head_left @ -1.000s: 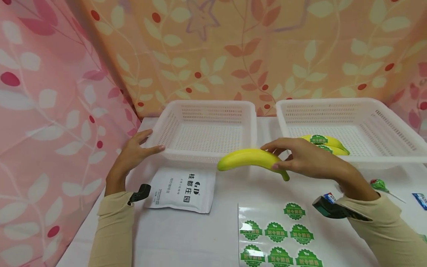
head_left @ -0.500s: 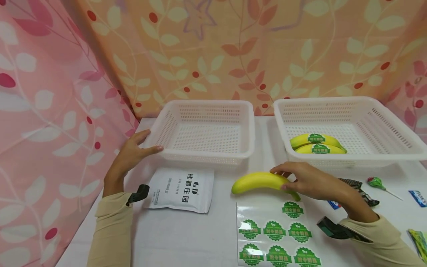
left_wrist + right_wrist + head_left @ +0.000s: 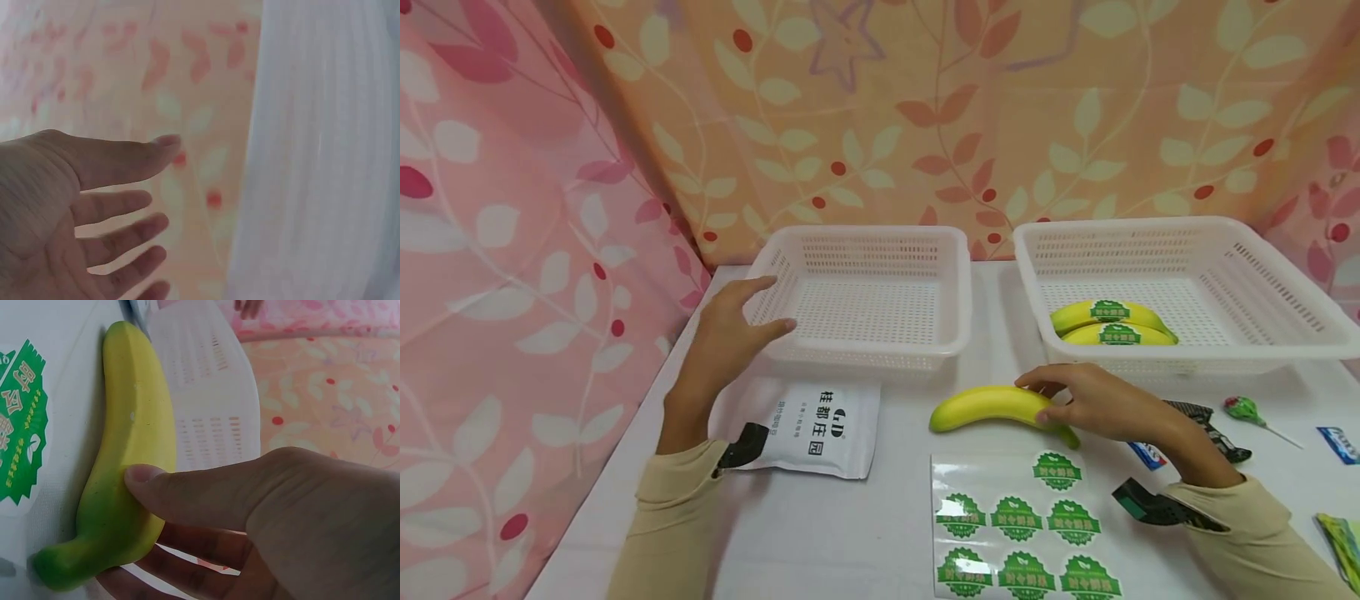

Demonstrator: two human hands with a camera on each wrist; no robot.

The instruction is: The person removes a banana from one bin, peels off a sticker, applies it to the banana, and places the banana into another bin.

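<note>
A makeshift tabletop booth: floral curtains [image 3: 925, 117] enclose a white table [image 3: 850, 533].

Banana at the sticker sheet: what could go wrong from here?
1. The right hand holds the banana only near its stem end, so the free end could swing.
2. It lies just above the sticker sheet; dragging it may shift the sheet.
3. The left hand hovers open, steadying nothing.

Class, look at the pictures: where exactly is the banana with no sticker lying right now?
In the head view, the unstickered banana lies on the table, right of centre, between the right basket and the sticker sheet, with the right hand gripping its stem end.
</note>
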